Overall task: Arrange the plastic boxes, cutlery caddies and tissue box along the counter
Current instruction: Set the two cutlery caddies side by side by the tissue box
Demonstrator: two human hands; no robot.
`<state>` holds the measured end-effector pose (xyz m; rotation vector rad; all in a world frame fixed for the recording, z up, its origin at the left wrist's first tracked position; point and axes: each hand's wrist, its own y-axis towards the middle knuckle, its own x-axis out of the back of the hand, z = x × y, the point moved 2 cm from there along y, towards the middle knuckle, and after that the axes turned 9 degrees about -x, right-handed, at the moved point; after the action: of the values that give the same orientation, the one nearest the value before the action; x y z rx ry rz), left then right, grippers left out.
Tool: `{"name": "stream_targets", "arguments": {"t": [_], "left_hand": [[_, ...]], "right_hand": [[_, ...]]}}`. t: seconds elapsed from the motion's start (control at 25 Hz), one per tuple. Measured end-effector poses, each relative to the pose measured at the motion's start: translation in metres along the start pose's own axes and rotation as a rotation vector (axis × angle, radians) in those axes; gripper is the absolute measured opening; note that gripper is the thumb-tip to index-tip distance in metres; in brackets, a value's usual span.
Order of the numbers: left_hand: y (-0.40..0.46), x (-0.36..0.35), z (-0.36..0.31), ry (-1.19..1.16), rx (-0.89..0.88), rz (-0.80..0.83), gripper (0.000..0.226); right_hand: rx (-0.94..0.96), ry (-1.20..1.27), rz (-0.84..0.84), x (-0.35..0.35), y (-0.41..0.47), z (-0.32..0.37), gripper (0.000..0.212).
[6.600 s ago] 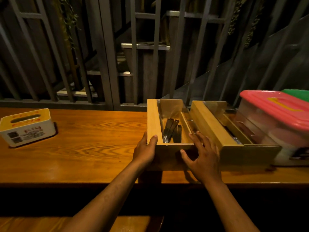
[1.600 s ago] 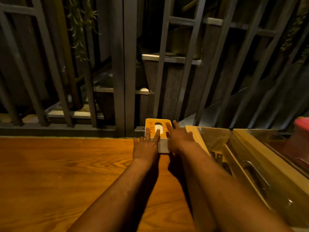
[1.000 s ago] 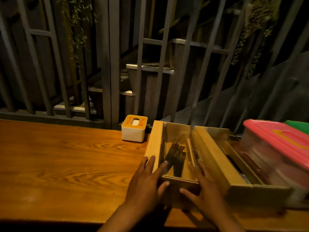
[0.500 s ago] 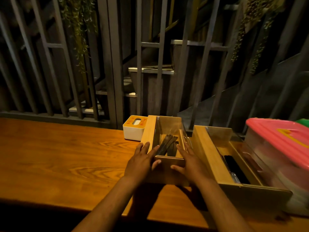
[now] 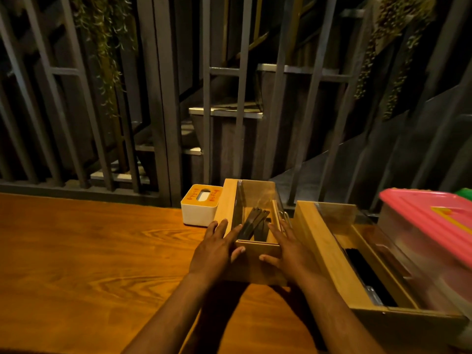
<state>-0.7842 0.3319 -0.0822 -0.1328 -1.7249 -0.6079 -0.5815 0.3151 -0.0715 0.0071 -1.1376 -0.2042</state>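
A wooden cutlery caddy (image 5: pixel 258 261) with a clear lid holds dark cutlery and stands at the back of the wooden counter (image 5: pixel 89 264). My left hand (image 5: pixel 214 249) grips its near left corner and my right hand (image 5: pixel 286 249) its near right corner. Touching the caddy's far left side is a white tissue box (image 5: pixel 199 208) with a yellow top. A second, larger wooden caddy (image 5: pixel 329 254) lies to the right, apart from the first. A clear plastic box with a pink lid (image 5: pixel 429 221) sits at the far right, with a green lid (image 5: pixel 463 194) behind it.
Dark metal railings (image 5: pixel 163 98) rise directly behind the counter's back edge. Hanging plants (image 5: pixel 109 47) and a staircase show through the bars. A broad stretch of bare counter lies to the left of the tissue box.
Both hands have slid the left caddy away from me toward the railing, until it stands beside the tissue box. A gap has opened between it and the larger caddy.
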Motion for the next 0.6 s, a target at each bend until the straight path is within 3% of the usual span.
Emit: {"name": "stream_targets", "arguments": {"t": [0.24,0.44,0.6], "left_hand": [[0.001,-0.001,0.004,0.027,-0.013,0.0,0.063],[-0.003,0.013,-0.014,0.108,0.023,0.088,0.063],[-0.02,0.041,-0.054,-0.015,0.017,0.016,0.054]], "right_hand": [[-0.013,-0.013,0.012,0.001,0.0,0.004,0.089],[-0.075,-0.288,0.108,0.022,-0.005,0.025,0.092],[0.067,-0.145,0.011,0.057,-0.043,0.033,0.078]]}}
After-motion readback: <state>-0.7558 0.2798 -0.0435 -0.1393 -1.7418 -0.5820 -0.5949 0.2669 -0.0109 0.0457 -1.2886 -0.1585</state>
